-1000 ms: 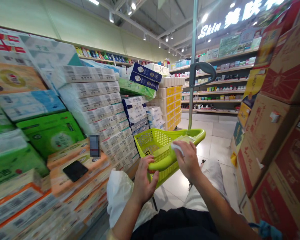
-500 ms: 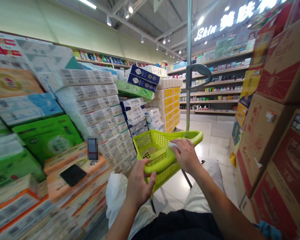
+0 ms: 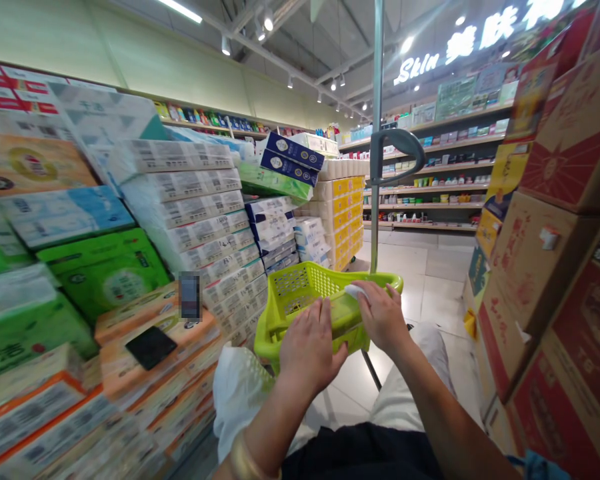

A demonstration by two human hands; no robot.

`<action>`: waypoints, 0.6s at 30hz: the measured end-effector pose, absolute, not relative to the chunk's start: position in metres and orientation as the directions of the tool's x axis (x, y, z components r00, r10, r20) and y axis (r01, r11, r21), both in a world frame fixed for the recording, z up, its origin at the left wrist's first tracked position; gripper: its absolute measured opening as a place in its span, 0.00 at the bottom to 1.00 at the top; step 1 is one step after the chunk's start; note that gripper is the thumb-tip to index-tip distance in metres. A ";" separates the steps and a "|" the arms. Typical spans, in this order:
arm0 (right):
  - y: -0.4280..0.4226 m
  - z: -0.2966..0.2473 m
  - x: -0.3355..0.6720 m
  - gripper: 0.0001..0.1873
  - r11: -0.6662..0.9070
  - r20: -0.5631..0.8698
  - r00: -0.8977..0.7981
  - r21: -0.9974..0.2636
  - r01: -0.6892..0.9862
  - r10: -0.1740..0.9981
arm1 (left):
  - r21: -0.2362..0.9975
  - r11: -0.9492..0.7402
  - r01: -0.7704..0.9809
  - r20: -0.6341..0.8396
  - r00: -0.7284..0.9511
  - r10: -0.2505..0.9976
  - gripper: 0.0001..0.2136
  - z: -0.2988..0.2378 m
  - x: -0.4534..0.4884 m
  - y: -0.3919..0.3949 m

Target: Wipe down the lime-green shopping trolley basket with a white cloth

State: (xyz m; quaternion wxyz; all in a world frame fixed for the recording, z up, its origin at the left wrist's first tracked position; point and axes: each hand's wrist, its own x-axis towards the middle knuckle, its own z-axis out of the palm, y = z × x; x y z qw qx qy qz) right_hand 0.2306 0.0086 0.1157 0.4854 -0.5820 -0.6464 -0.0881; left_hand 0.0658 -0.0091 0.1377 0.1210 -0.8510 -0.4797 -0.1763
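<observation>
A lime-green plastic shopping basket (image 3: 300,288) stands in front of me, its metal pull handle (image 3: 377,153) rising straight up. My left hand (image 3: 310,347) grips the basket's near rim, fingers curled over the edge. A white wipe (image 3: 356,291) is pressed against the basket's right rim under my right hand (image 3: 383,317), whose fingers are closed on it. A white plastic bag (image 3: 237,393) lies beside my left knee.
Stacks of tissue and paper packs (image 3: 130,253) wall in the left side, with a black phone (image 3: 150,347) lying on an orange pack. Red cardboard boxes (image 3: 555,267) tower on the right. A tiled aisle (image 3: 430,273) leads to product shelves (image 3: 430,180) ahead.
My left hand has climbed from under the basket's near edge up onto the rim. The basket has tipped and swung a little leftward. My right hand keeps the wipe on the rim.
</observation>
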 end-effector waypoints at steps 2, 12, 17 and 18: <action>0.007 0.117 0.225 0.15 0.297 0.744 0.163 -0.444 0.846 0.648 | -0.074 -0.489 0.869 0.426 0.471 0.773 0.33 0.134 0.064 -0.010; 0.008 0.119 0.217 0.14 0.322 0.726 0.145 -0.463 0.826 0.673 | -0.119 -0.486 0.866 0.509 0.473 0.719 0.29 0.132 0.059 -0.012; 0.003 0.113 0.218 0.15 0.306 0.750 0.202 -0.479 0.823 0.630 | -0.134 -0.474 0.870 0.501 0.472 0.725 0.29 0.134 0.060 -0.013; -0.001 0.113 0.212 0.15 0.348 0.759 0.160 -0.460 0.817 0.631 | -0.135 -0.476 0.869 0.499 0.475 0.725 0.29 0.134 0.060 -0.013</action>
